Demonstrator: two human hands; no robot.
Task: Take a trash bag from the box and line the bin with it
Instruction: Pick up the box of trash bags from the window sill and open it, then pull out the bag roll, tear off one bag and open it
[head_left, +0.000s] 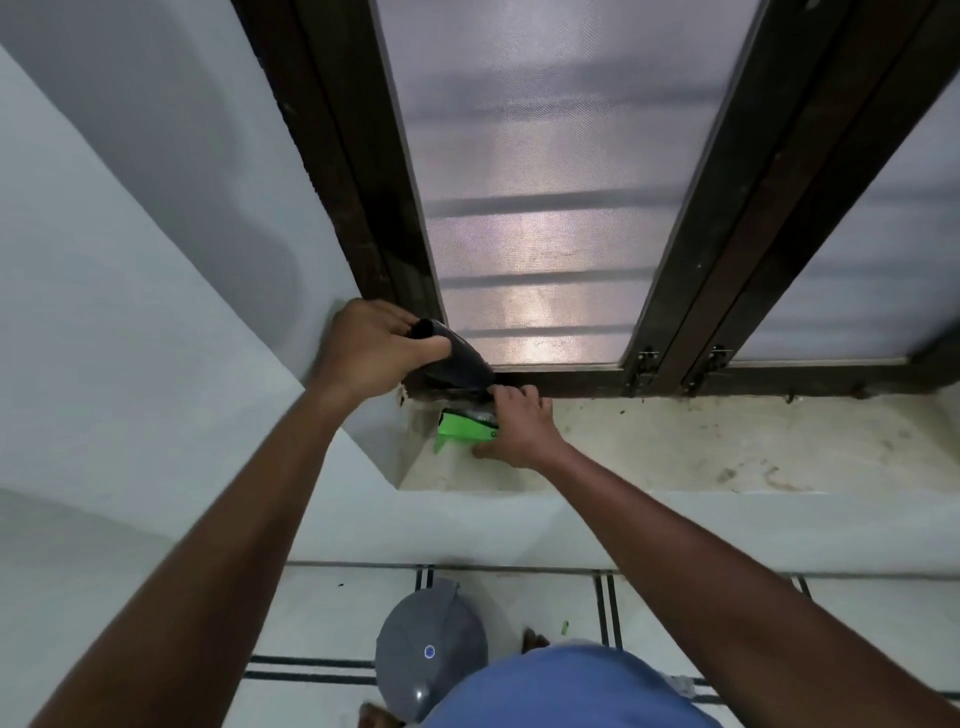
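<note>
Below both forearms stands the grey bin (431, 649); left hand (371, 351) grips the black trash bag (460, 364); right hand (519, 428) pins the green box (465, 427) beneath; pull steadily, box held flat.

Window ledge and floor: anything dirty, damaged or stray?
The pale stone window ledge is stained, with dark debris along the dark wooden window frame. A small green scrap lies loose on the white tiled floor near the grey lidded bin.

A black trash bag (457, 364) stretches taut from a bright green box (465, 427) lying on the window sill, while a grey, lidded bin (428, 649) stands on the floor below.
</note>
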